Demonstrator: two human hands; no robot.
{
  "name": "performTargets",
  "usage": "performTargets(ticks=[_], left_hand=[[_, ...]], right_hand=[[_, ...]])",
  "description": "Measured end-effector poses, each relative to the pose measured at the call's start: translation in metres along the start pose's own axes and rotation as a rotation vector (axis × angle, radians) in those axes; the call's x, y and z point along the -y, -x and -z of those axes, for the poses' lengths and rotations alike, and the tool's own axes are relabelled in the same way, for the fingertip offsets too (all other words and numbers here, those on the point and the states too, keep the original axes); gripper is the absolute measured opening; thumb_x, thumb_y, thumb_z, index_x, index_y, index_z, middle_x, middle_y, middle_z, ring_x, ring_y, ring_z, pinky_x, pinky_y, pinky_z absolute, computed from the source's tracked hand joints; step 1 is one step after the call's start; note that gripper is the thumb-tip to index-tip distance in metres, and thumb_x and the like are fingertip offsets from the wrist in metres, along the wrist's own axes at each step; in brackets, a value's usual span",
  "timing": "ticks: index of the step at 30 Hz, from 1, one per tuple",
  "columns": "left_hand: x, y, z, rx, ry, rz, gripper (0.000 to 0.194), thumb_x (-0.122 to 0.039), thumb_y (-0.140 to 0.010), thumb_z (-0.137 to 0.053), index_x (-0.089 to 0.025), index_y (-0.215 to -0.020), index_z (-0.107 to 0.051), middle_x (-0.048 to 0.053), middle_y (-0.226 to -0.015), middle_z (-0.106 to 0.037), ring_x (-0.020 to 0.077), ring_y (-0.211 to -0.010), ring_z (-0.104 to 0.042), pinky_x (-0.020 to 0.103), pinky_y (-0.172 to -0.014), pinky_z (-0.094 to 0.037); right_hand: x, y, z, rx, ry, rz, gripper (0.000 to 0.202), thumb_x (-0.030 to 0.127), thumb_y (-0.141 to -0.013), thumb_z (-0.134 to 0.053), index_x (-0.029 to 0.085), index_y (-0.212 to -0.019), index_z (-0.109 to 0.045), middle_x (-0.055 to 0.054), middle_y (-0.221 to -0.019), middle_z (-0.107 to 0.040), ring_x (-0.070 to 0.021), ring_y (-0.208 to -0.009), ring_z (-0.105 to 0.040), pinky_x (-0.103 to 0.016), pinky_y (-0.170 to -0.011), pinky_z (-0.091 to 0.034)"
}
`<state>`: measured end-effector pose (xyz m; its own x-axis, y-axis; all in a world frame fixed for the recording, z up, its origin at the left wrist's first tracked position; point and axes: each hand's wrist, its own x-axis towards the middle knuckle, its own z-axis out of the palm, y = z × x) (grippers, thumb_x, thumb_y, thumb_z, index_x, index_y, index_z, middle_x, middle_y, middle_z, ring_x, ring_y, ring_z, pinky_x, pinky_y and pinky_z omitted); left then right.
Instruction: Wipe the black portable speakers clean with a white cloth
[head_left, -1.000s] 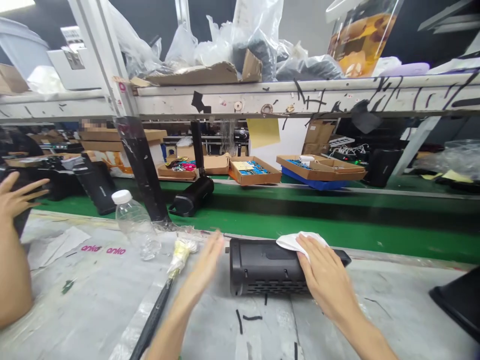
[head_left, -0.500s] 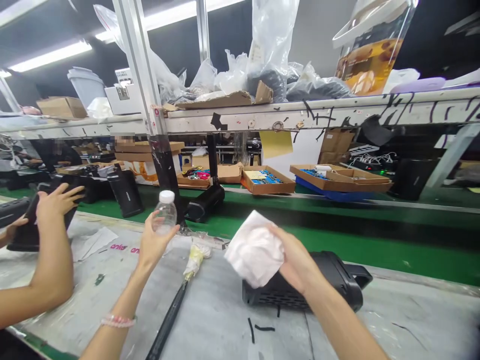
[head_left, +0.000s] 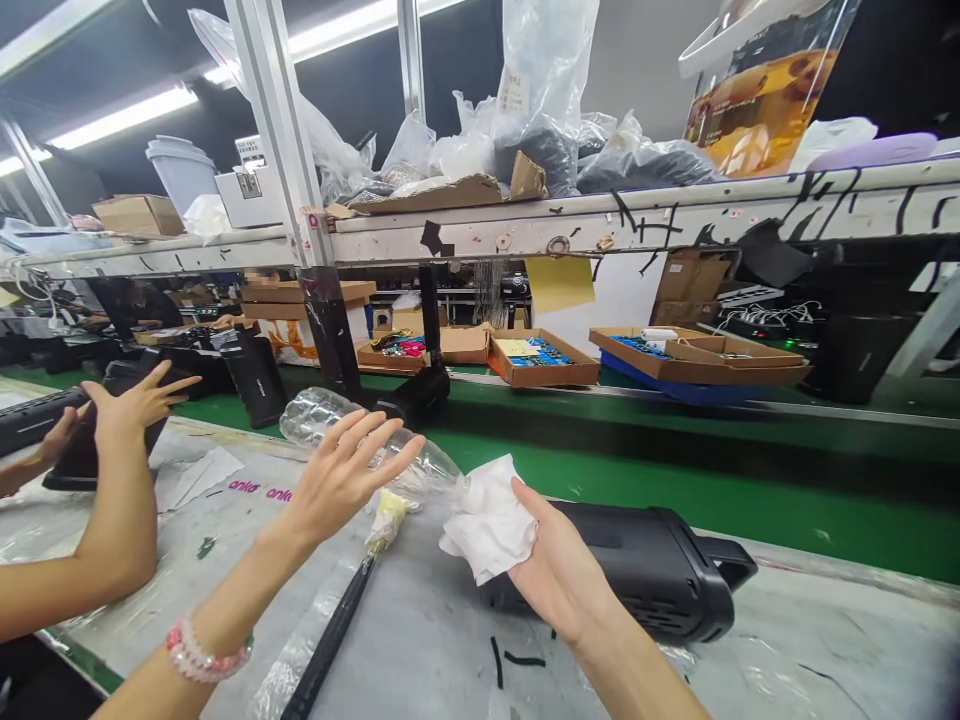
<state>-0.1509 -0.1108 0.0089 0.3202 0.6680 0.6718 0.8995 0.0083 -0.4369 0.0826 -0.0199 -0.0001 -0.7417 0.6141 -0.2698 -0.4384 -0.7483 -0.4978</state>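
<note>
My left hand [head_left: 349,475] grips a clear plastic bottle [head_left: 311,412], its fingers lying across the side and its thumb hidden. The bottle is tipped over, its narrow end pointing right and meeting a white cloth [head_left: 491,525]; its cap is not visible. My right hand [head_left: 559,565] holds that crumpled cloth in its fingers. Just behind the right hand, a black speaker with a handle [head_left: 652,565] lies on the covered bench. Below the bottle is a black stick [head_left: 337,625] whose tip is wrapped in yellowish material [head_left: 388,515].
At left, a co-worker's hands [head_left: 131,410] are at a black speaker [head_left: 75,455]. Beyond the bench [head_left: 420,640] runs a green conveyor belt [head_left: 600,455]. Cardboard trays [head_left: 544,375] stand behind it, under a shelf [head_left: 480,235] carrying bags. Black strips [head_left: 523,660] lie near the speaker.
My left hand has turned the bottle from upright to tipped, bringing its narrow end to the cloth. My right hand has moved slightly left and down with the cloth.
</note>
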Motion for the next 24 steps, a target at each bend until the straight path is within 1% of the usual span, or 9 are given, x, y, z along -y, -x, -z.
performTargets(ticks=[4, 7, 8, 12, 14, 17, 19, 21, 24], left_hand=[[0.004, -0.009, 0.007, 0.054, 0.102, -0.027, 0.062, -0.003, -0.088, -0.045, -0.046, -0.133, -0.048, 0.000, -0.131, -0.061, 0.0235, -0.126, -0.052, 0.048, -0.111, -0.033], [0.001, -0.008, 0.004, 0.073, 0.097, -0.008, 0.063, -0.001, -0.087, -0.045, -0.042, -0.134, -0.049, 0.003, -0.132, -0.060, 0.0256, -0.127, -0.051, 0.049, -0.111, -0.029], [-0.001, -0.007, 0.000, 0.089, 0.135, 0.063, 0.060, -0.002, -0.086, -0.046, -0.039, -0.133, -0.052, 0.005, -0.131, -0.061, 0.0273, -0.127, -0.051, 0.051, -0.110, -0.028], [-0.013, 0.004, -0.025, 0.097, 0.429, 0.501, 0.055, -0.011, -0.071, -0.066, -0.028, -0.123, -0.061, 0.009, -0.125, -0.063, 0.0333, -0.122, -0.052, 0.055, -0.108, -0.027], [-0.014, 0.012, -0.040, 0.044, 0.500, 0.653, 0.059, -0.018, -0.066, -0.073, -0.023, -0.123, -0.058, 0.011, -0.125, -0.062, 0.0339, -0.120, -0.053, 0.054, -0.106, -0.031], [-0.003, 0.030, -0.060, -0.063, 0.577, 0.895, 0.071, -0.039, -0.069, -0.075, -0.018, -0.130, -0.045, 0.014, -0.123, -0.061, 0.0307, -0.114, -0.058, 0.050, -0.100, -0.042], [0.009, 0.044, -0.070, -0.136, 0.622, 1.076, 0.080, -0.049, -0.069, -0.073, -0.016, -0.133, -0.038, 0.016, -0.121, -0.060, 0.0297, -0.111, -0.061, 0.048, -0.096, -0.047], [0.021, 0.059, -0.077, -0.196, 0.642, 1.224, 0.087, -0.054, -0.068, -0.072, -0.014, -0.135, -0.033, 0.020, -0.124, -0.058, 0.0318, -0.115, -0.059, 0.049, -0.095, -0.048], [0.032, 0.075, -0.085, -0.233, 0.671, 1.339, 0.093, -0.055, -0.067, -0.072, -0.012, -0.138, -0.029, 0.022, -0.124, -0.058, 0.0326, -0.117, -0.058, 0.049, -0.096, -0.048]], right_hand=[[-0.001, -0.001, 0.002, -0.004, -0.023, 0.018, 0.041, 0.027, -0.097, -0.043, 0.002, -0.129, -0.049, -0.018, -0.123, -0.062, -0.0260, -0.106, -0.064, -0.042, -0.096, -0.048], [0.000, -0.001, 0.002, 0.001, -0.044, 0.008, 0.042, 0.028, -0.097, -0.042, 0.003, -0.130, -0.048, -0.017, -0.126, -0.061, -0.0270, -0.109, -0.063, -0.044, -0.098, -0.047], [0.000, 0.000, 0.002, 0.012, -0.051, 0.006, 0.042, 0.029, -0.097, -0.042, 0.003, -0.130, -0.048, -0.017, -0.126, -0.060, -0.0272, -0.110, -0.062, -0.044, -0.099, -0.047], [0.007, 0.003, -0.002, 0.053, -0.069, 0.033, 0.039, 0.030, -0.097, -0.038, 0.006, -0.122, -0.055, -0.014, -0.126, -0.061, -0.0234, -0.114, -0.060, -0.039, -0.103, -0.044], [0.017, 0.005, -0.002, 0.088, -0.036, 0.078, 0.038, 0.030, -0.097, -0.036, 0.007, -0.116, -0.059, -0.013, -0.126, -0.062, -0.0224, -0.116, -0.058, -0.038, -0.104, -0.044], [0.046, 0.009, 0.009, 0.090, 0.124, 0.240, 0.042, 0.032, -0.095, -0.031, 0.010, -0.116, -0.060, -0.013, -0.128, -0.060, -0.0236, -0.120, -0.055, -0.043, -0.103, -0.044], [0.072, 0.016, 0.024, -0.004, 0.279, 0.396, 0.046, 0.034, -0.093, -0.030, 0.011, -0.123, -0.056, -0.015, -0.132, -0.057, -0.0256, -0.121, -0.054, -0.046, -0.100, -0.046], [0.099, 0.028, 0.042, -0.130, 0.428, 0.561, 0.050, 0.036, -0.092, -0.032, 0.010, -0.132, -0.049, -0.018, -0.136, -0.052, -0.0287, -0.120, -0.055, -0.048, -0.094, -0.049], [0.126, 0.050, 0.075, -0.412, 0.690, 0.872, 0.059, 0.043, -0.091, -0.031, 0.011, -0.140, -0.040, -0.021, -0.139, -0.048, -0.0330, -0.118, -0.055, -0.047, -0.087, -0.051]])
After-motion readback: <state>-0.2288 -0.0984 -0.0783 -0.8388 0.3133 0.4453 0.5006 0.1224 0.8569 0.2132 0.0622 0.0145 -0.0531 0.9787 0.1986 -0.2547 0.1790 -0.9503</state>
